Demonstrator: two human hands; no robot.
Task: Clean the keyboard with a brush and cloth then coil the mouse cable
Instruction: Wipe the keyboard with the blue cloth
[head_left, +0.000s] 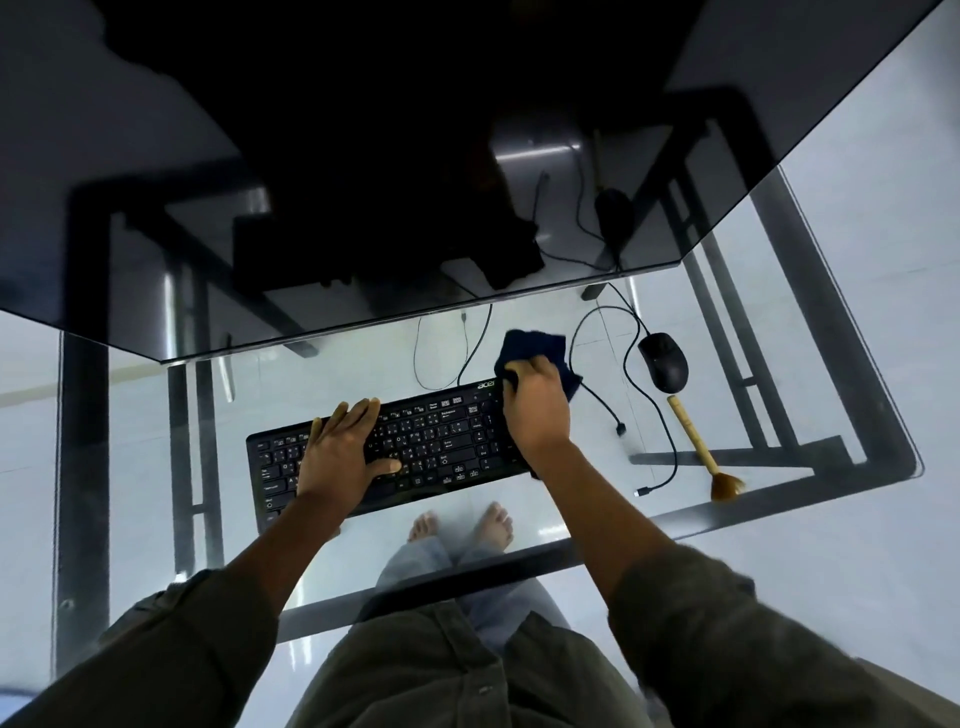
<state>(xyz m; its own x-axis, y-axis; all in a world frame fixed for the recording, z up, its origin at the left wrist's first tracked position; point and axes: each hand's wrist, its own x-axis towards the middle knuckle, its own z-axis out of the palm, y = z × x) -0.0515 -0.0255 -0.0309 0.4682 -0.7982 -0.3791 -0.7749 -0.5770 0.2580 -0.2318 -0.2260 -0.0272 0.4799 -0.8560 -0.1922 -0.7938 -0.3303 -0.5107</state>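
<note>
A black keyboard (441, 441) lies on the glass table (597, 525), tilted up to the right. My left hand (343, 452) rests flat on its left half, fingers spread. My right hand (535, 402) is over the keyboard's right end, shut on a dark blue cloth (535, 345) that bunches out beyond the far right corner. To the right, a black mouse (664, 362) sits on the glass, its cable (660, 415) trailing loose toward the front. A wooden-handled brush (701, 452) lies right of the cable, bristles toward me.
A dark tinted glass shelf (363, 156) overhangs the far part of the table. The keyboard's cable (441, 364) loops behind it. The black metal frame (831, 322) shows through the glass, and my bare feet (457, 525) stand below the front edge.
</note>
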